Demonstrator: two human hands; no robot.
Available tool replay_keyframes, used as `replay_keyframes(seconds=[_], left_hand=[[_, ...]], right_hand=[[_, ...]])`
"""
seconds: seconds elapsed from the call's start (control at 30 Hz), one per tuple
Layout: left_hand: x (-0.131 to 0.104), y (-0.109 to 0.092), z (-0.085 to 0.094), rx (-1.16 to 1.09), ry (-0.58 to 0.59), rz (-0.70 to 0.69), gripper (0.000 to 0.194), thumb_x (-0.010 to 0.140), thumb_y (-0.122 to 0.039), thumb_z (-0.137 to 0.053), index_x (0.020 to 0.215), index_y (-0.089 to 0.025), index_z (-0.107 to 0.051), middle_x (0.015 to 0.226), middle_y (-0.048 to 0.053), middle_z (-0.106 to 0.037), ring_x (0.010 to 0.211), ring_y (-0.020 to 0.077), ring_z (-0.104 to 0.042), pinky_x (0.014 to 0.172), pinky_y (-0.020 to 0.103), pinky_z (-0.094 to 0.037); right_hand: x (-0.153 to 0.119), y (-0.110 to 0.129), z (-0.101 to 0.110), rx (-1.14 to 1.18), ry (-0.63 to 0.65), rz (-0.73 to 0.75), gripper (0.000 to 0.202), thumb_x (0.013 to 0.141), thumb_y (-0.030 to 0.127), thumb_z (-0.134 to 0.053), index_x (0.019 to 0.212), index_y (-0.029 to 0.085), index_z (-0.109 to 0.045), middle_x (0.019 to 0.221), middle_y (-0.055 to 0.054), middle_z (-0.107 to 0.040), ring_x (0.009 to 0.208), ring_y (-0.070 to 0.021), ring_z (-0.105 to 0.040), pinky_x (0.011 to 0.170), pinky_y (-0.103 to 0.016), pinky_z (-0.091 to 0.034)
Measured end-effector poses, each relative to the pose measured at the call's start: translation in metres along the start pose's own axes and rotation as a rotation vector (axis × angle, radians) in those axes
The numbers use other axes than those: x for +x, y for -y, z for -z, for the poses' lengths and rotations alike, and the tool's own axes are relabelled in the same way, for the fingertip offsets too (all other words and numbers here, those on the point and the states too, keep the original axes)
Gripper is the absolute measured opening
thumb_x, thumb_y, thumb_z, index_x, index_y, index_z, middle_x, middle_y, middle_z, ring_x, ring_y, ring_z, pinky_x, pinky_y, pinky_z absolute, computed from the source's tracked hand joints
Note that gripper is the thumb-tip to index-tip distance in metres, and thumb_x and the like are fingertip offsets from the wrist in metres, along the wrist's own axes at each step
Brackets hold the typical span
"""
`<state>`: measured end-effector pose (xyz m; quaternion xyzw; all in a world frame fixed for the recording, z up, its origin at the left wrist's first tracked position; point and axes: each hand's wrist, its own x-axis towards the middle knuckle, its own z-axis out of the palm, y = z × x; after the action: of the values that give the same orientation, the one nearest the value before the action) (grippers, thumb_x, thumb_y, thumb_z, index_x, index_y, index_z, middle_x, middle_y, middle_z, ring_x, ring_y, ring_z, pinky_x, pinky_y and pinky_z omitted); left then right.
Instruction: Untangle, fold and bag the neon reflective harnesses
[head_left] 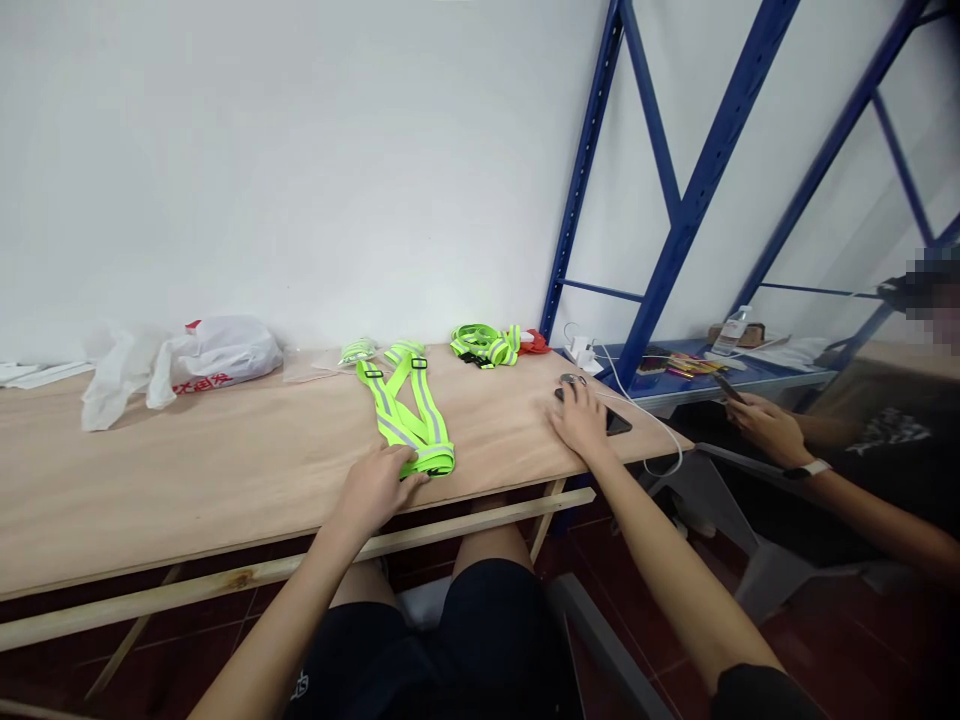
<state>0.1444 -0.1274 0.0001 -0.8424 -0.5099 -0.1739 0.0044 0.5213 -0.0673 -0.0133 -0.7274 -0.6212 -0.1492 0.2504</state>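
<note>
A neon green strap harness (429,400) with grey reflective stripes and black buckles lies folded on the wooden table. My left hand (379,485) grips its near end at the table's front edge, fingers on top and thumb at the side. Further right, my right hand (581,418) rests over a dark phone (618,422) and a small round metallic item (574,380). Its fingers are spread and partly cover both; nothing is clearly gripped.
Against the wall are a green strap bundle (484,345), red cloth (534,343) and white plastic bags (217,352). A white cable (637,405) crosses the table's right end. Blue shelf posts (675,240) stand behind. A seated person (862,480) holds a phone at right.
</note>
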Motion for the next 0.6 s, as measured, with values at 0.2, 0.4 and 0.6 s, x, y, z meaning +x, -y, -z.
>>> replay_keyframes(seconds=[0.2, 0.4, 0.6], left_hand=[[-0.002, -0.002, 0.0, -0.01, 0.005, 0.021, 0.019, 0.092, -0.036, -0.061, 0.098, -0.02, -0.07, 0.092, 0.01, -0.071, 0.096, 0.0297, -0.063, 0.072, 0.031, -0.044], [-0.004, -0.002, -0.001, -0.015, -0.015, 0.025, 0.025, 0.093, -0.04, -0.058, 0.101, -0.019, -0.069, 0.093, 0.01, -0.07, 0.095, 0.0291, -0.062, 0.072, 0.032, -0.044], [-0.005, -0.001, -0.006, -0.034, -0.033, 0.027, 0.034, 0.096, -0.048, -0.051, 0.099, -0.019, -0.069, 0.089, 0.01, -0.069, 0.096, 0.0282, -0.061, 0.075, 0.032, -0.043]], right_hand=[[-0.008, -0.029, -0.004, -0.105, 0.031, 0.016, 0.043, 0.094, 0.034, -0.053, 0.127, 0.008, -0.063, 0.148, -0.029, -0.046, 0.14, -0.0426, -0.035, 0.11, -0.063, -0.023], [-0.018, 0.004, -0.016, -0.059, 0.077, 0.212, 0.03, 0.094, 0.027, -0.049, 0.112, 0.015, -0.07, 0.138, -0.018, -0.06, 0.133, -0.0314, -0.047, 0.113, -0.051, -0.028], [-0.017, 0.011, -0.016, 0.054, 0.11, 0.324, 0.025, 0.094, 0.022, -0.051, 0.104, 0.013, -0.071, 0.122, -0.017, -0.068, 0.121, -0.0281, -0.057, 0.108, -0.043, -0.037]])
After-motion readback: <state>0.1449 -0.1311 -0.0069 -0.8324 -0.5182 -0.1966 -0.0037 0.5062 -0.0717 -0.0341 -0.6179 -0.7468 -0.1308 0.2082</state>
